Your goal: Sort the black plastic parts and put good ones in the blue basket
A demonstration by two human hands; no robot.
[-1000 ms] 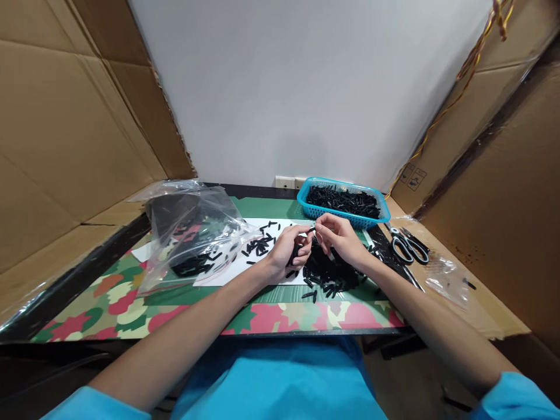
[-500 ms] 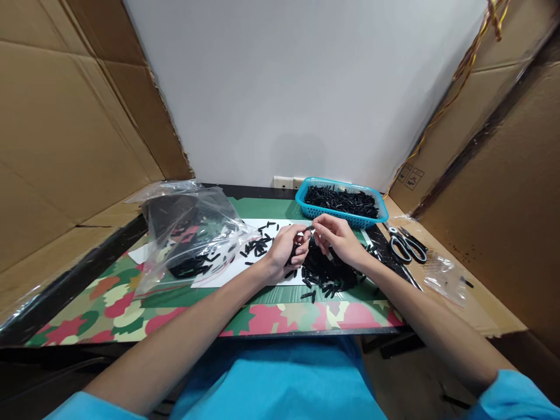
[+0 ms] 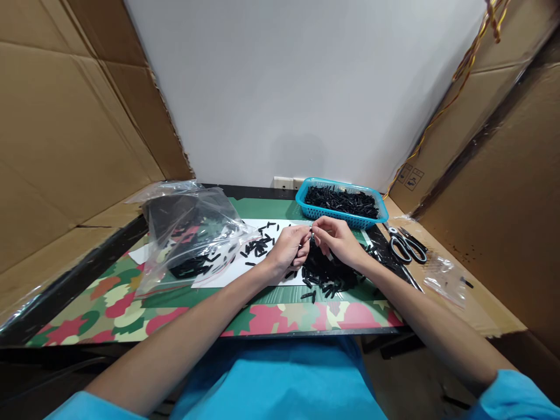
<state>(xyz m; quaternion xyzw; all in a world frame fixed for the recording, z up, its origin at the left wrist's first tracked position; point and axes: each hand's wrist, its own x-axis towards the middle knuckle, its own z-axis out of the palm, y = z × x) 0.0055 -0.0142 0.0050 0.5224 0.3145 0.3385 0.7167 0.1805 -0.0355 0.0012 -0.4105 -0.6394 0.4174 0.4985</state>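
My left hand is closed, its thumb and forefinger pinched together over the white sheet. My right hand is closed in a pinch against the left fingertips. Between them is a small black piece, almost wholly hidden by the fingers. Beneath my right hand lies a dark pile of slim black pieces. A smaller scatter of the same black pieces rests on the sheet, left of my left hand.
A blue basket full of black pieces stands behind my right hand. At left lies a clear zip bag with black pieces inside. Scissors and a small clear bag are at right. Cardboard walls flank the table.
The fingertips of both hands have drawn closer together, and the black piece between them is now mostly covered. My left fingers have curled in, hiding the dark pieces seen in that palm.
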